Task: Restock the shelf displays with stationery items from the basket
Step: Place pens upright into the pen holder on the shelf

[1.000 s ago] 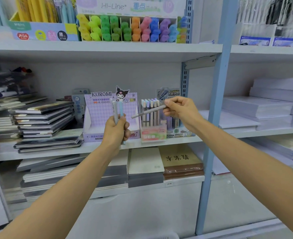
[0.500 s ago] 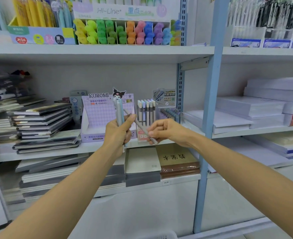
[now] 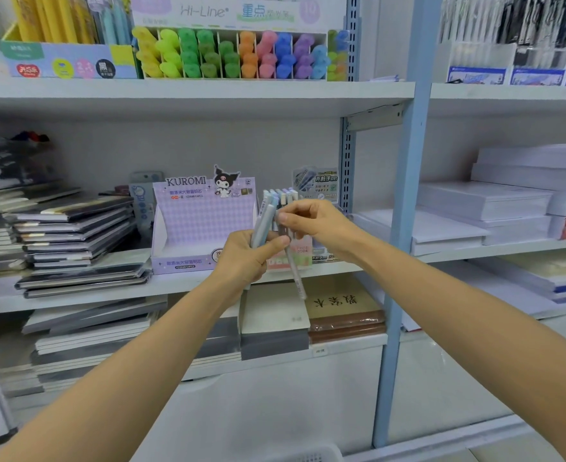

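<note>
Facing the middle shelf [image 3: 114,291], we hold stationery in front of it.
Our left hand [image 3: 244,261] grips a bundle of pale blue pens [image 3: 263,221] upright; at its 2 o'clock our right hand [image 3: 318,221] pinches one grey pen [image 3: 294,268] by its top, hanging toward 5 o'clock, Kuromi box [image 3: 201,225] at 10 o'clock.

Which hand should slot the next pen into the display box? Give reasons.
Right. The right hand pinches one loose pen in front of the display box; the left hand grips the spare pens.
</note>
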{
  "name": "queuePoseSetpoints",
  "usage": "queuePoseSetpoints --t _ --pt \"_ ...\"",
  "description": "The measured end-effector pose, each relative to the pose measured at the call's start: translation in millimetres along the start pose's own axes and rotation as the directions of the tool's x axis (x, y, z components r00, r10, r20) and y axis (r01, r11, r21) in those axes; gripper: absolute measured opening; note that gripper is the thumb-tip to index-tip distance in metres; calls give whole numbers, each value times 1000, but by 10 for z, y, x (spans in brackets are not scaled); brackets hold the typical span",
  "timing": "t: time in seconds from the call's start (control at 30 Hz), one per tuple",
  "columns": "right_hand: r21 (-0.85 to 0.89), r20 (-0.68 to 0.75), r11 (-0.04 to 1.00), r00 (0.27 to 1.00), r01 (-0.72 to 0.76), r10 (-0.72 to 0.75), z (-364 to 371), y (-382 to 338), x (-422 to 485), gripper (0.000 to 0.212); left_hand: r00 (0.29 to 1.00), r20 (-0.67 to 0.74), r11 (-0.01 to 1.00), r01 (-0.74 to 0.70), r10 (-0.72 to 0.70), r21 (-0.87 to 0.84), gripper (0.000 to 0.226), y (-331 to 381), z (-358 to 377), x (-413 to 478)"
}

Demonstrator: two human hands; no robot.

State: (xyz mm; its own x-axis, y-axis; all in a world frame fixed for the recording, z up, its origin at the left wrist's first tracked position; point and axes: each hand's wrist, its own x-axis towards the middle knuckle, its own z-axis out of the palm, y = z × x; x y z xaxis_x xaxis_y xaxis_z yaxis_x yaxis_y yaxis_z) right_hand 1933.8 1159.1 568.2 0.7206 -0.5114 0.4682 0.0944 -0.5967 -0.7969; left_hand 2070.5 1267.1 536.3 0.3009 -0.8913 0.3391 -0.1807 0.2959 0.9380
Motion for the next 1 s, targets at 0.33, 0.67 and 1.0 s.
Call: queuePoseSetpoints --t 0.33,0.67,1.0 --pt "29 -565 989 819 146 -104 -453 -55 261 6 991 50 987 127 -123 -95 21 -39 -151 203" --pt "-297 -504 955 848 11 -166 -347 378 432 7 995 82 999 51 -52 11 30 -120 -243 219" --pt "-437 -370 899 908 19 -199 -334 459 541 3 985 90 988 151 -147 -36 33 -246 -288 332"
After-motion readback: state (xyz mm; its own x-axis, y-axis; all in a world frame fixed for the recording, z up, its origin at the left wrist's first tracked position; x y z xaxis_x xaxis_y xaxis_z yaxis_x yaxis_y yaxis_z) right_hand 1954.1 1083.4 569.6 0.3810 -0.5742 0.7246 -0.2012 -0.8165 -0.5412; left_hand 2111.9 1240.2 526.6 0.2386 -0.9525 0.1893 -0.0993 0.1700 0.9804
